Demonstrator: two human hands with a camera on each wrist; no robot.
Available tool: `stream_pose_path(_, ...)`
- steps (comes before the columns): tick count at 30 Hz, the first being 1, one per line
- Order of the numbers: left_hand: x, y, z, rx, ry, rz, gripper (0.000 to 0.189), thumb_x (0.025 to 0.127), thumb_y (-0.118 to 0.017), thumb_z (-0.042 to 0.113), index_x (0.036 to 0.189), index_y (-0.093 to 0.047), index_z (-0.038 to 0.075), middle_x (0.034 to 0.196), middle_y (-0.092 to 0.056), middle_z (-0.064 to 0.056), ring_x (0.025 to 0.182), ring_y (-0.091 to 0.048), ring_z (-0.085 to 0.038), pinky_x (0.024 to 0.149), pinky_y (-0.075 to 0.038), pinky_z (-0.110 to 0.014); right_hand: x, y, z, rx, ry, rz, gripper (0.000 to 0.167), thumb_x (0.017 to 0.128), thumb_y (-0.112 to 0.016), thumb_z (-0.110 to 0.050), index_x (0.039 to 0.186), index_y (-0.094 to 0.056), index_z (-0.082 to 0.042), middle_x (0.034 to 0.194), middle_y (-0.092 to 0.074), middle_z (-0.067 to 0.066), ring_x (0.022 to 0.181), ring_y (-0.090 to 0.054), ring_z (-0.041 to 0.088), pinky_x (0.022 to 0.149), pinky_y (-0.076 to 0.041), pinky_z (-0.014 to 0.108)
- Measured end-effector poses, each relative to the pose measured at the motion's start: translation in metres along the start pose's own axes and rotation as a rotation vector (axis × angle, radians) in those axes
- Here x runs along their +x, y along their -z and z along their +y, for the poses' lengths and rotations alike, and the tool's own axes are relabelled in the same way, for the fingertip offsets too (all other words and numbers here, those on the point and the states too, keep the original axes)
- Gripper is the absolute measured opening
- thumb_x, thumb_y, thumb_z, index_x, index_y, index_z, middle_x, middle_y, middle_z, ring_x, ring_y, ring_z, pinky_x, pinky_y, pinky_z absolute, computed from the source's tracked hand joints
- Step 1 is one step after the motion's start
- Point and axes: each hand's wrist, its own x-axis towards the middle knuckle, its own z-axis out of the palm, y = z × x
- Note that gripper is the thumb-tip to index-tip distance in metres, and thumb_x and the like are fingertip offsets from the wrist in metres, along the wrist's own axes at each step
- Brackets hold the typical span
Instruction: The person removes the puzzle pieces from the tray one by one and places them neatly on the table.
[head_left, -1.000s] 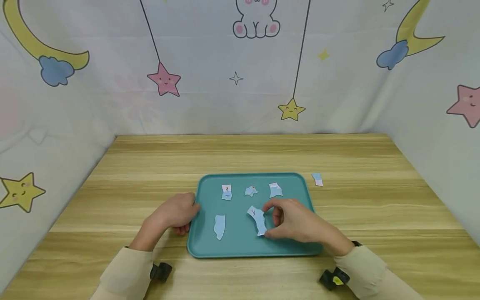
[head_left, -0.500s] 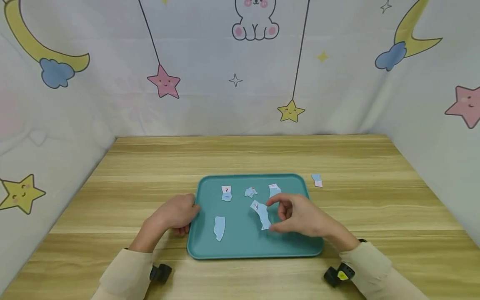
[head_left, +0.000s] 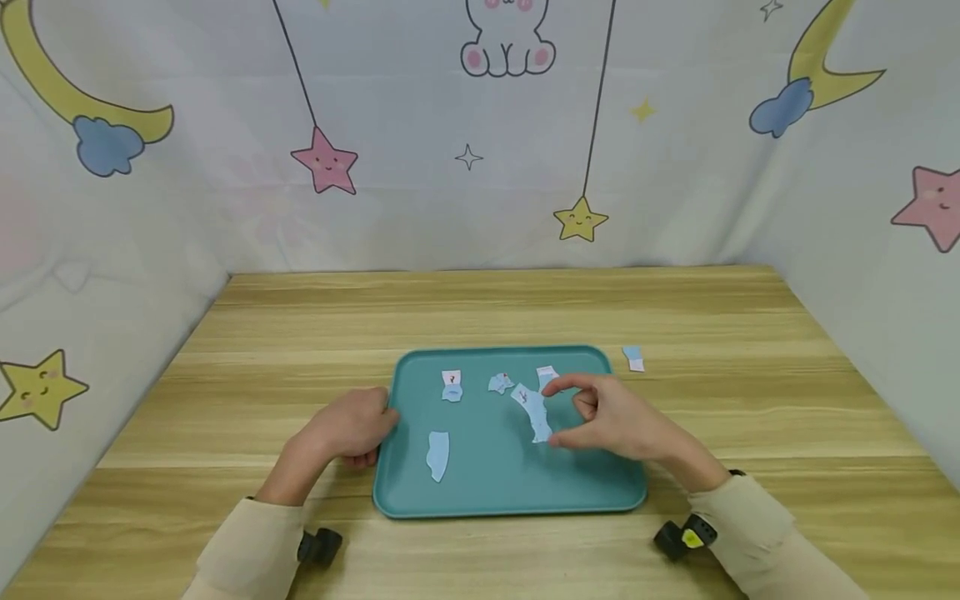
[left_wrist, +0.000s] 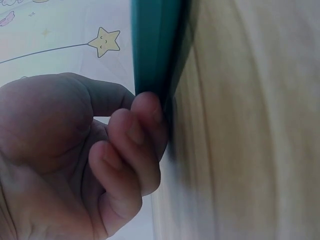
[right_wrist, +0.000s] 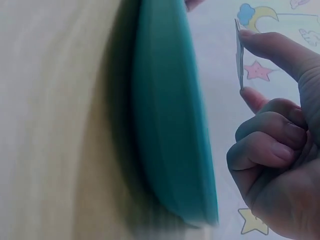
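My left hand (head_left: 358, 423) grips the left rim of a teal tray (head_left: 487, 492); in the left wrist view its fingers curl at the tray's edge (left_wrist: 156, 45). Over the tray's right half, my right hand (head_left: 618, 421) pinches a curved light-blue paper piece (head_left: 535, 414) by its edge, between thumb and index finger. The right wrist view shows this paper piece (right_wrist: 239, 57) edge-on, raised above the rim, with the other fingers folded in. Behind it in the head view, a pink-and-blue paper piece (head_left: 547, 377) lies partly hidden by the hand.
Also on the tray are a small jagged piece (head_left: 500, 383), a piece with a red mark (head_left: 452, 386) and a long plain blue piece (head_left: 438, 456). Another piece (head_left: 633, 358) lies on the wooden table (head_left: 300, 317), beyond the tray's right edge. A printed cloth (head_left: 420, 217) stands behind.
My right hand has lifted the curved paper piece and carried it away from me and a little to the right. The left hand stays on the tray's rim.
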Motion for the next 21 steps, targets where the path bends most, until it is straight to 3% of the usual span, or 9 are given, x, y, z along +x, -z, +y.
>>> stream_pose_path(21, -0.002, 0.000, 0.001, 0.006, -0.002, -0.002, 0.027, 0.103, -0.042, 0.011, 0.082, -0.057, 0.004, 0.054, -0.061, -0.006, 0.043, -0.055, -0.016, 0.043, -0.047, -0.029, -0.003, 0.028, 0.015, -0.008, 0.042, 0.070, 0.055, 0.081, -0.090, -0.016, 0.128, -0.064, 0.000, 0.060, -0.032, -0.007, 0.054, -0.031, 0.004, 0.059, -0.038, 0.022)
